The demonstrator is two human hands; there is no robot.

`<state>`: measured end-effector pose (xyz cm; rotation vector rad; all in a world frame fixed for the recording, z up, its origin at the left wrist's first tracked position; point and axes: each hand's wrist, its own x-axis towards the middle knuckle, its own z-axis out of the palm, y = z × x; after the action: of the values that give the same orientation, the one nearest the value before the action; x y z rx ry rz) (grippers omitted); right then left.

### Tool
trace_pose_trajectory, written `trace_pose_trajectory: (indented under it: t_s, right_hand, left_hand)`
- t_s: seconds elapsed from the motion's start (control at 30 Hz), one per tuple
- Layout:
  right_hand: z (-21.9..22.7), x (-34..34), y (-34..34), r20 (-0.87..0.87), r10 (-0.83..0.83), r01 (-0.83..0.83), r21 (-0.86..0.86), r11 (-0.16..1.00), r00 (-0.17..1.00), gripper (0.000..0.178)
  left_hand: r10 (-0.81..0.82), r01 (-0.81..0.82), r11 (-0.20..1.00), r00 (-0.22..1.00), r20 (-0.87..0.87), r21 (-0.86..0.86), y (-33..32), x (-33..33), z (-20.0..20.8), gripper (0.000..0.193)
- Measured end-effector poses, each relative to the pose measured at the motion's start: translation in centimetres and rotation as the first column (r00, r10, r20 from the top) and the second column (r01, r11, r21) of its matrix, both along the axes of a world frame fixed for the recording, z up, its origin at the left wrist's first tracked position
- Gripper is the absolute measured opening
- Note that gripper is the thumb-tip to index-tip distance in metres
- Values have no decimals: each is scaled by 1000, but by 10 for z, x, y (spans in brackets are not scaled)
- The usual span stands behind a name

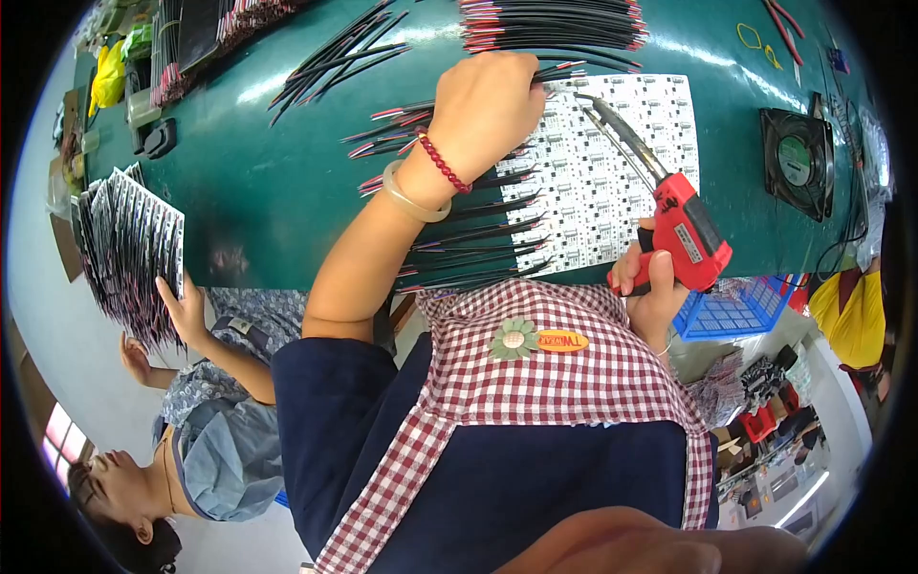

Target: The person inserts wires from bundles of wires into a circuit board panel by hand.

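My left hand (490, 100) is closed at the upper left corner of a white circuit board panel (612, 172), its fingertips mostly hidden. A black cable (559, 73) with bared red and white ends pokes out beside the fingers and appears pinched in them. My right hand (650, 297) grips the handle of a red and black soldering gun (690, 234). The gun's tip points up and left over the panel, near my left fingers. Along the panel's left edge lies a row of black cables (478, 230), their ends on the boards.
Cable bundles (555, 24) lie at the green table's (258, 191) far side, loose cables (339, 57) left of them. A black fan (798, 163) stands right; pliers (786, 29) lie beyond. At left, another person's hand (186, 311) holds wired panels (134, 249). A blue crate (736, 311) sits below the table.
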<state>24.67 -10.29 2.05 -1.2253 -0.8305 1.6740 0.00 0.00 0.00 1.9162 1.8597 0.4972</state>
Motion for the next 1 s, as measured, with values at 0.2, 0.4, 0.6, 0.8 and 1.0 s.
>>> trace_pose_trajectory:
  t_s: [0.2,0.4,0.6,0.8,1.0]
  right_hand:
    - [-4,-8,1,-24,-26,24,-68,997,999,39]
    - [-10,11,-1,-27,23,-25,-72,997,999,44]
    - [-2,8,4,16,35,-35,-44,998,999,39]
    - [-9,7,-5,34,-99,101,-50,994,995,36]
    - [0,-9,6,-3,-41,40,-14,999,999,36]
  left_hand:
    - [34,-37,997,999,-33,-74,-1,-7,6,16]
    - [30,-33,998,998,53,59,-1,5,-16,11]
    - [52,-55,996,998,47,68,-6,11,-16,9]
    - [-26,19,994,998,61,109,5,7,-27,13]
    - [20,-21,1000,1000,11,8,1,-14,2,16]
